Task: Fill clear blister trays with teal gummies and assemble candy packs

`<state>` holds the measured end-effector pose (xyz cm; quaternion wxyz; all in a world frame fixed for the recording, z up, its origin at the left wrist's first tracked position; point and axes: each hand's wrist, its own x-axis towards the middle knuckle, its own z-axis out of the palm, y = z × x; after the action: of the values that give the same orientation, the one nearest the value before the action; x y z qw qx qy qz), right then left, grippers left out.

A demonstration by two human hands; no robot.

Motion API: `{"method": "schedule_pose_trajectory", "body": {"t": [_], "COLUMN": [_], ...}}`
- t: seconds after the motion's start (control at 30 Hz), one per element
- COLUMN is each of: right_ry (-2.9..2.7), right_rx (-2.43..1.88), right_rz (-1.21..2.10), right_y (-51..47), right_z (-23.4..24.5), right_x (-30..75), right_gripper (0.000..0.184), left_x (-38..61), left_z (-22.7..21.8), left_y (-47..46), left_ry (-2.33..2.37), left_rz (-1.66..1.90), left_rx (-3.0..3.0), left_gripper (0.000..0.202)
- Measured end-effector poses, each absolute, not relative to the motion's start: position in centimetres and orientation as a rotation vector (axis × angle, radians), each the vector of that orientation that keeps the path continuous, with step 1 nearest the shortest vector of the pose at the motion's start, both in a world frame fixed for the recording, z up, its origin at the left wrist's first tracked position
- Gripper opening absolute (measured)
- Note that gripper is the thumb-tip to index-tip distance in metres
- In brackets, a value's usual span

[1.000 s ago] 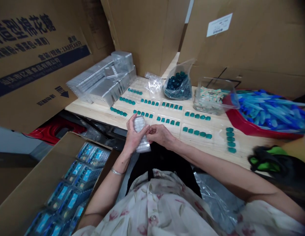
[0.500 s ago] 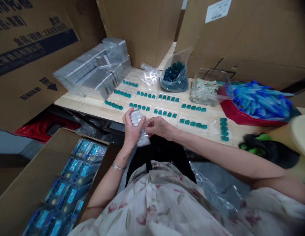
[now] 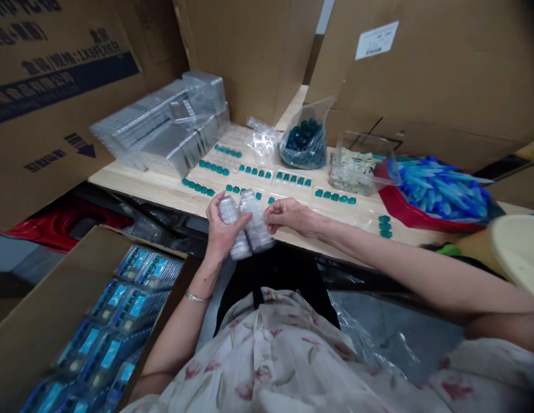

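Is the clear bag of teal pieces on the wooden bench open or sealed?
Open, it seems: the clear plastic bag stands with its top gaping, no closure visible, and the teal pieces heaped inside.

Pale round object [image 3: 518, 250], seemingly blurred

Cardboard cartons [image 3: 249, 51], wooden bench [image 3: 137, 189] — plastic sheeting [image 3: 391, 344] below

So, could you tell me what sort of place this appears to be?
Probably a small packing workroom: cardboard cartons are stacked around a wooden bench laid with rows of teal pieces, stacks of clear plastic trays sit beside them, and an open carton holds blue-labelled packs.
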<state>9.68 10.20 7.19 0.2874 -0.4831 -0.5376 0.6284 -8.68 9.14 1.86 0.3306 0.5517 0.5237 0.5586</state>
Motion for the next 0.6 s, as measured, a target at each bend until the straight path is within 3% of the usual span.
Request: {"method": "schedule_pose_trajectory", "body": {"t": [0.3,0.6], "right_ry": [-1.353,-1.395], "right_rx": [-1.169,-1.176], "right_rz": [1.797,1.798], "right_y": [9.7,11.2], "right_z": [6.2,7.9], "right_x": [7.0,10.4], "right_gripper": [0.010,0.014], "left_x": [-8.7,-10.0], "left_z": [2.4,2.2], "left_y": [8.9,9.5], "left_ry": [1.349,1.351], "left_rz": [1.383,1.446], "left_rx": [1.366,1.369], "left_gripper": [0.082,0.069]}}
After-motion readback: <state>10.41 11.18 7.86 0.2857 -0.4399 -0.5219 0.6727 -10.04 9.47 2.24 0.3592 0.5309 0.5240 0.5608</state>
